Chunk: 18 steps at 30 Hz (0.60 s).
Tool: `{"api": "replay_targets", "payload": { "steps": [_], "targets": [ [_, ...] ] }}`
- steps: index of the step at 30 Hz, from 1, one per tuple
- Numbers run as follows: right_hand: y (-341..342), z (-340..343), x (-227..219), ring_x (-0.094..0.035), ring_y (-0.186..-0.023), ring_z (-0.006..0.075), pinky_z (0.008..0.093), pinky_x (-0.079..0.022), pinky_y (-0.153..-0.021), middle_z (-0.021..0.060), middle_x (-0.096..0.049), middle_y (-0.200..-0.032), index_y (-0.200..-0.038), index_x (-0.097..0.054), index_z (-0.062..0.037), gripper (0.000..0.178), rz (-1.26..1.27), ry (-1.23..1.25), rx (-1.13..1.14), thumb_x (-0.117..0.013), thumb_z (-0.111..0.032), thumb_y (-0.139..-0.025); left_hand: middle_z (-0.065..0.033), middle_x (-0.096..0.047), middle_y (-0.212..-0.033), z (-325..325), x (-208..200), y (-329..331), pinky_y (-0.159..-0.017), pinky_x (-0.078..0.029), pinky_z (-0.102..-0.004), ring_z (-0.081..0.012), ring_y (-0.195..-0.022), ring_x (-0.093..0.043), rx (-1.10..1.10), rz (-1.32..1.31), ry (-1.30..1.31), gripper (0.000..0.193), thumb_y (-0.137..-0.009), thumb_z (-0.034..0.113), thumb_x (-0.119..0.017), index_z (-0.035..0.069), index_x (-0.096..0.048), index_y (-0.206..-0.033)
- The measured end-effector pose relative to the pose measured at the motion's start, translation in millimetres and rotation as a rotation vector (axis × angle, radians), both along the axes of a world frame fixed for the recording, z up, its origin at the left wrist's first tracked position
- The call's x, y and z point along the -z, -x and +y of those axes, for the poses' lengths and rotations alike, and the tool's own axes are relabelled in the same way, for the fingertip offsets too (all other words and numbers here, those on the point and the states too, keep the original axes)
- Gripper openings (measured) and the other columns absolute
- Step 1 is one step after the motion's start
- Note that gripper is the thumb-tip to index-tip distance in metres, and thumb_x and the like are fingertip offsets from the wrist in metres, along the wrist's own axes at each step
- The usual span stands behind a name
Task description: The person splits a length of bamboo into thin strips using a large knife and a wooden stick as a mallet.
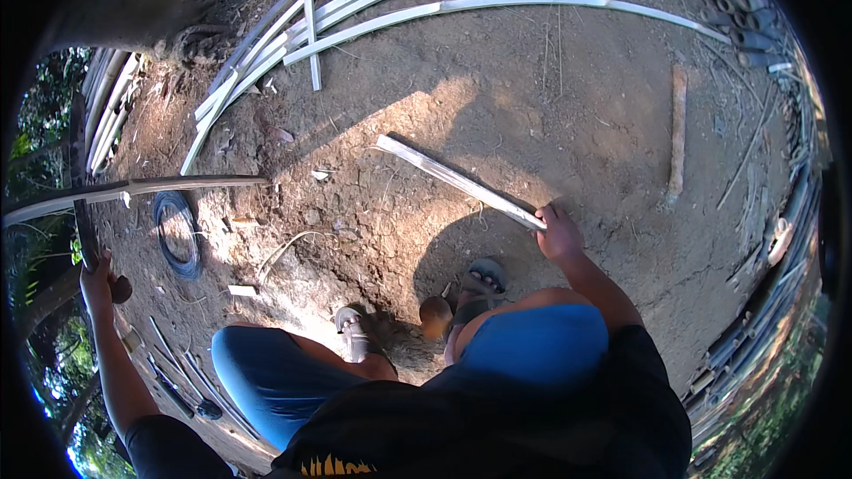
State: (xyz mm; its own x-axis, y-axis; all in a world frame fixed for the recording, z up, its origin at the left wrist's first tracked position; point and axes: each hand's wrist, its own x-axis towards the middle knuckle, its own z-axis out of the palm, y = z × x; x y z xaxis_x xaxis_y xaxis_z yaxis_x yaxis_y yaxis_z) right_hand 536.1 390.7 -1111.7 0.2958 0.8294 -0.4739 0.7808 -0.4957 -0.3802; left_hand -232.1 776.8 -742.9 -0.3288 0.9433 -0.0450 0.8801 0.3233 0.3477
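Observation:
My right hand [560, 234] is closed round the near end of a pale split bamboo strip [457, 181]. The strip slants away from it to the upper left, over the bare ground. Far out to the left, my left hand [97, 286] is wrapped against the lower end of a long dark pole [86, 235]. Its grip is partly hidden, and a round brown knob shows beside its fingers. Above this hand a split bamboo length [186, 183] crosses the dark pole sideways.
Long bamboo strips [519, 2] lie across the far ground. A coil of dark wire [177, 235] rests at left, and a brown stick [679, 129] at right. Bamboo poles are stacked along the right side [754, 18]. A round brown object [436, 315] sits between my sandalled feet.

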Motion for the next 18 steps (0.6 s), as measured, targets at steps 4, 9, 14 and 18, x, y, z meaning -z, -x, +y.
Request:
{"api": "replay_targets", "payload": {
  "steps": [4,9,14,18],
  "targets": [
    [12,2,-12,-0.065,-0.099,0.0367,0.0466,-0.052,-0.084,0.0153,-0.065,-0.104,-0.108,-0.058,-0.0107,0.031,0.069,0.233,0.110,-0.075,-0.018,-0.083,0.0026,-0.049,-0.059,-10,9,-23,-0.054,-0.038,-0.0289,-0.0093,-0.052,-0.048,-0.012,-0.068,-0.059,0.032,-0.088,0.031,-0.077,0.012,-0.056,-0.076],
    [-6,-10,-8,-0.064,-0.100,0.0418,0.0495,-0.050,-0.084,0.0215,-0.066,-0.105,-0.110,-0.059,-0.0055,0.028,0.323,0.158,0.191,-0.068,-0.022,-0.090,0.0031,-0.047,-0.058,-22,21,43,-0.046,-0.035,-0.0279,-0.0082,-0.050,-0.046,-0.028,-0.081,-0.086,0.033,-0.087,0.033,-0.078,0.012,-0.056,-0.075],
    [-11,-2,-16,-0.064,-0.099,0.0429,0.0487,-0.050,-0.084,0.0246,-0.066,-0.104,-0.113,-0.058,-0.0007,0.031,0.269,-0.178,0.341,-0.067,-0.022,-0.091,0.0048,-0.041,-0.060,-36,36,37,-0.049,-0.035,-0.0271,-0.0073,-0.052,-0.041,-0.065,-0.154,-0.130,0.034,-0.089,0.034,-0.078,0.012,-0.055,-0.078],
    [-10,41,-8,-0.067,-0.099,0.0379,0.0453,-0.051,-0.083,0.0232,-0.067,-0.106,-0.121,-0.058,-0.0038,0.036,0.357,-0.236,0.414,-0.068,-0.026,-0.094,0.0038,-0.040,-0.058,-44,42,22,-0.048,-0.033,-0.0286,-0.0091,-0.051,-0.039,-0.121,-0.157,-0.167,0.045,-0.086,0.044,-0.080,0.015,-0.050,-0.066]
  ]
}}
